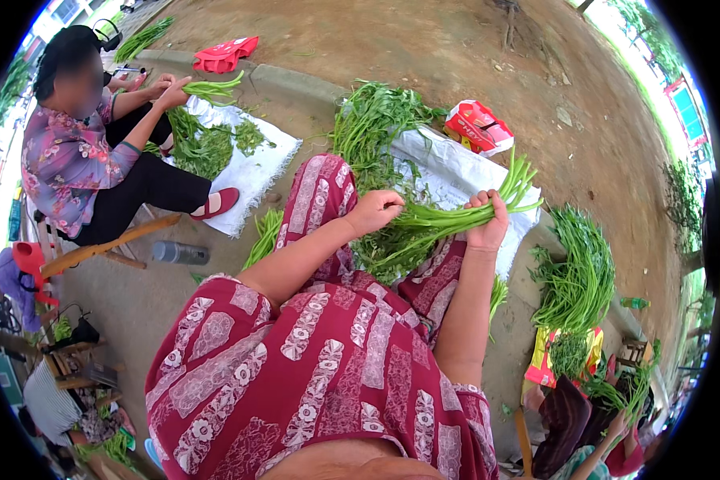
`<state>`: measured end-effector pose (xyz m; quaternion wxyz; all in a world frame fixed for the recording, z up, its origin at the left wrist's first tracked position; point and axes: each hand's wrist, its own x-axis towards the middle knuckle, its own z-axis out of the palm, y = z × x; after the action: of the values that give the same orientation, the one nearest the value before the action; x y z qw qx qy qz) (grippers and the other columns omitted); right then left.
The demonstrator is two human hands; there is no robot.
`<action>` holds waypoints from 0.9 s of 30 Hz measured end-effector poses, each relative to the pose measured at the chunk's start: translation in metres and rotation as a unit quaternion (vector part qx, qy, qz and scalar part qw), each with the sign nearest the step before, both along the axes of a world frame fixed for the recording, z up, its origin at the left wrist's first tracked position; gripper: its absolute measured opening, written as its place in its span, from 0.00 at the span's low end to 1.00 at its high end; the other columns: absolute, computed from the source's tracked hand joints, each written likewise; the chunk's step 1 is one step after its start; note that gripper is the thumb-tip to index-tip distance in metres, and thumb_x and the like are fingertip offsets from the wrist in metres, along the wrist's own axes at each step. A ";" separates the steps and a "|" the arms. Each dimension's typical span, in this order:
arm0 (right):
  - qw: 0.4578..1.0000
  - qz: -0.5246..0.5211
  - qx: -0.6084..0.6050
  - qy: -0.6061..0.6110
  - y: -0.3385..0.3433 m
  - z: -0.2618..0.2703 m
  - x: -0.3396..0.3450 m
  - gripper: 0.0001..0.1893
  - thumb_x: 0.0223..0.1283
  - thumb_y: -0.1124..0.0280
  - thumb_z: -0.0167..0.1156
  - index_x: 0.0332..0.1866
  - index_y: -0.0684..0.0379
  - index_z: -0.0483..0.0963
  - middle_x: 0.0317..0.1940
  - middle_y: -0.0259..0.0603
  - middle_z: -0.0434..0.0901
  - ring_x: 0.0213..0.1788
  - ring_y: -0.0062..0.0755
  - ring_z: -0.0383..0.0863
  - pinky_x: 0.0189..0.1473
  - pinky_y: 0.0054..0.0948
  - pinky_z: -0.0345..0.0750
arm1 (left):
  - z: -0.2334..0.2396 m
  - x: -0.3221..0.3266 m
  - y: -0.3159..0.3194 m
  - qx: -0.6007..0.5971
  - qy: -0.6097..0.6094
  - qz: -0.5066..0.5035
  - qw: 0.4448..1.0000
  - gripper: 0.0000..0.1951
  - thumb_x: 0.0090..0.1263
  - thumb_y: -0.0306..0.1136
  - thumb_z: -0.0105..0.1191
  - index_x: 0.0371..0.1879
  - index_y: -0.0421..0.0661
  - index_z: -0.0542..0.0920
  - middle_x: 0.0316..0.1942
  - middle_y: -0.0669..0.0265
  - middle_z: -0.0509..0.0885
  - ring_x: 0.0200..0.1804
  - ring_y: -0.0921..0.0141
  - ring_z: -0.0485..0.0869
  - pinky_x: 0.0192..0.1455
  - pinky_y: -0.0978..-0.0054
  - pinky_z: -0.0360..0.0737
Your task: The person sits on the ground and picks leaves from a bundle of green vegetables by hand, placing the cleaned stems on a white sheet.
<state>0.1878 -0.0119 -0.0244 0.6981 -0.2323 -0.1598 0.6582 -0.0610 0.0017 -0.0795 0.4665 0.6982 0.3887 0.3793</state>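
My right hand (488,222) is closed around a bundle of long green vegetable stems (450,219). Their cut-looking ends fan out above the fist, and the rest slants left across my lap. At the left part of the bundle is my left hand (378,211), its fingers curled and thumb near the forefinger; whether a stem or leaf is pinched there is too small to tell. Below the bundle, between my knees, lie loose green leaves (387,258). A heap of leafy stems (366,126) rests ahead on a white woven sack (420,147).
A red printed bag (479,127) sits beyond the sack, by a concrete kerb (294,84). More greens (579,270) lie right. At left, a seated person (84,162) holds stems near a grey bottle (180,252). Another person (564,414) works at lower right.
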 end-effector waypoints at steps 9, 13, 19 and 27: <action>0.996 -0.036 -0.042 -0.067 0.002 0.000 -0.009 0.07 0.59 0.67 0.54 0.28 0.55 0.67 0.24 0.32 0.69 0.29 0.29 0.71 0.35 0.32 0.72 | -0.004 0.002 -0.013 0.061 0.264 -0.019 0.962 0.09 0.52 0.34 0.50 0.21 0.40 0.77 0.23 0.53 0.79 0.29 0.53 0.78 0.34 0.59 0.74; 0.997 -0.065 -0.042 -0.031 0.001 -0.003 -0.002 0.07 0.59 0.67 0.54 0.29 0.55 0.67 0.24 0.32 0.69 0.29 0.28 0.71 0.35 0.31 0.71 | -0.009 -0.005 -0.029 0.046 0.376 -0.084 0.922 0.09 0.50 0.34 0.50 0.21 0.42 0.79 0.23 0.53 0.81 0.30 0.53 0.80 0.35 0.57 0.76; 0.999 -0.046 -0.017 -0.020 -0.001 -0.002 0.001 0.06 0.59 0.67 0.54 0.31 0.55 0.67 0.24 0.32 0.69 0.29 0.28 0.70 0.36 0.31 0.71 | -0.008 -0.009 -0.028 0.083 0.128 0.032 0.988 0.06 0.50 0.25 0.49 0.25 0.42 0.79 0.25 0.59 0.76 0.28 0.59 0.77 0.33 0.64 0.74; 0.999 -0.025 -0.016 -0.038 -0.003 0.004 -0.006 0.06 0.59 0.67 0.53 0.30 0.54 0.67 0.24 0.31 0.68 0.29 0.27 0.70 0.36 0.31 0.71 | 0.016 0.003 -0.026 0.208 0.093 0.059 0.972 0.08 0.54 0.29 0.58 0.34 0.45 0.79 0.33 0.61 0.74 0.40 0.61 0.74 0.44 0.67 0.71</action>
<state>0.1818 -0.0154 -0.0202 0.7039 -0.2719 -0.1695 0.6340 -0.0582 -0.0243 -0.0638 0.2499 0.7877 0.3838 0.4121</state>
